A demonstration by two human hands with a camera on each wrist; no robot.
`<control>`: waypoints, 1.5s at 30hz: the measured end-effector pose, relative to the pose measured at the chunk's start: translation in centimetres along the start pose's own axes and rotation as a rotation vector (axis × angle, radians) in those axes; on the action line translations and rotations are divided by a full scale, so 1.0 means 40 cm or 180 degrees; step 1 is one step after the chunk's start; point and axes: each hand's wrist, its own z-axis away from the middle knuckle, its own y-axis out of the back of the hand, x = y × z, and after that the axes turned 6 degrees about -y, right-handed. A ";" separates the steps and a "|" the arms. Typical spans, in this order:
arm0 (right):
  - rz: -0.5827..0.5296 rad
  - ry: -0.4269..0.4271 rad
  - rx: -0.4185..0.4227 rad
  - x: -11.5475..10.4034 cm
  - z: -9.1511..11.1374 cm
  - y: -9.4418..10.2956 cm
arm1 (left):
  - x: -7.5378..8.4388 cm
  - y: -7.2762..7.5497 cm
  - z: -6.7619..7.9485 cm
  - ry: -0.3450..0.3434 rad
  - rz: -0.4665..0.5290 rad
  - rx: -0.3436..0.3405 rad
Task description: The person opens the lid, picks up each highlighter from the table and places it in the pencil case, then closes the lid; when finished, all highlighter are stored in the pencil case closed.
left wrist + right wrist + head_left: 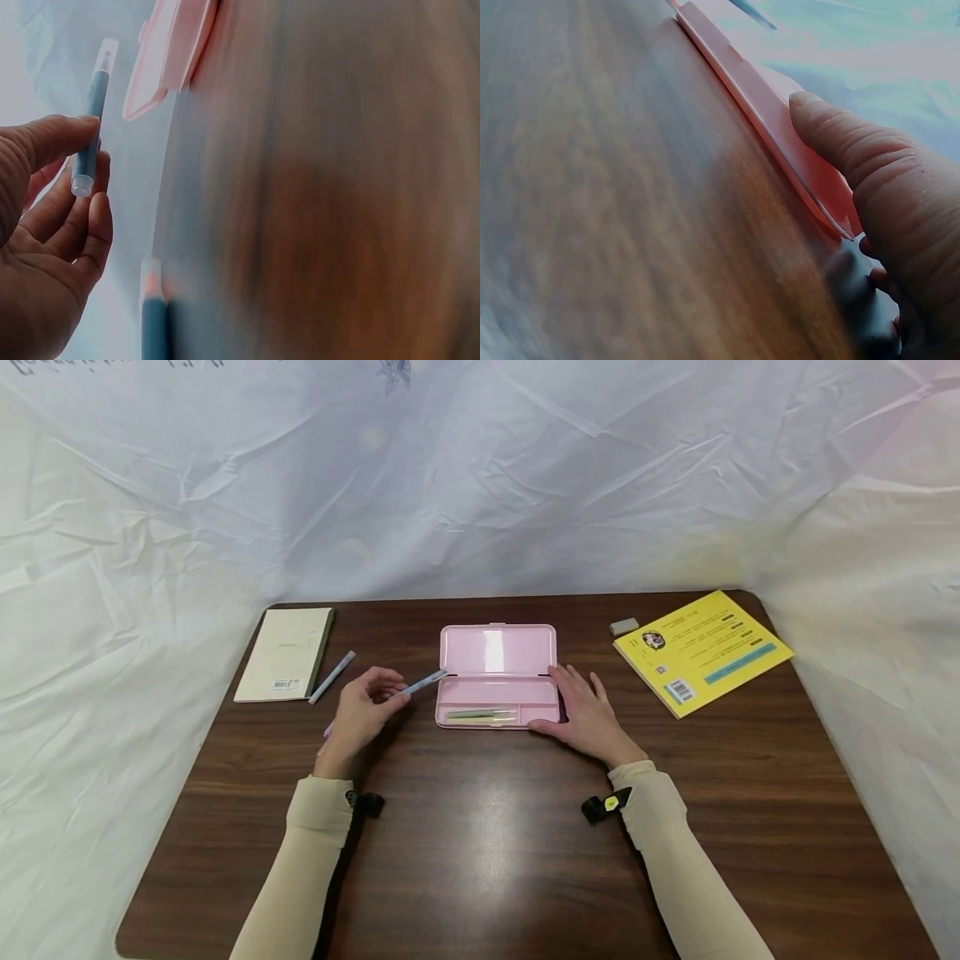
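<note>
My left hand [358, 714] pinches a blue pen [426, 682] with a clear cap between thumb and fingers, its capped end pointing at the left side of an open pink pencil case [491, 691]. In the left wrist view, the pen [91, 120] is held clear of the table. Slim pens [480, 714], greenish and yellowish, lie in the case's front compartment. My right hand [588, 714] rests at the case's right end, thumb on the front rim and fingers extended along the side. Mostly hidden behind the left hand, a purplish tip [327, 729] shows on the table.
Another blue pen [332, 677] lies beside a cream notebook [283, 656] at the back left. At the back right are a grey-white eraser [624, 626] and a yellow book [705, 652]. White sheeting [480, 485] hangs behind the brown table [480, 860].
</note>
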 end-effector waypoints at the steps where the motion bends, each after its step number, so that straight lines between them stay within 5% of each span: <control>1: 0.0004 0.0006 0.0004 0.000 -0.001 0.000 | 0.004 -0.007 -0.002 -0.0016 0.0024 -0.0013; 12: 0.0032 -0.0022 -0.0004 -0.004 0.000 0.009 | 0.029 -0.070 -0.023 -0.0058 0.0230 -0.0268; 32: 0.0045 -0.0030 0.0000 -0.002 0.007 -0.007 | 0.052 -0.129 -0.012 -0.0189 -0.0080 -0.0681; 45: 0.0017 -0.0014 0.0015 -0.005 0.003 -0.005 | 0.066 -0.151 -0.020 -0.0222 -0.0638 -0.0937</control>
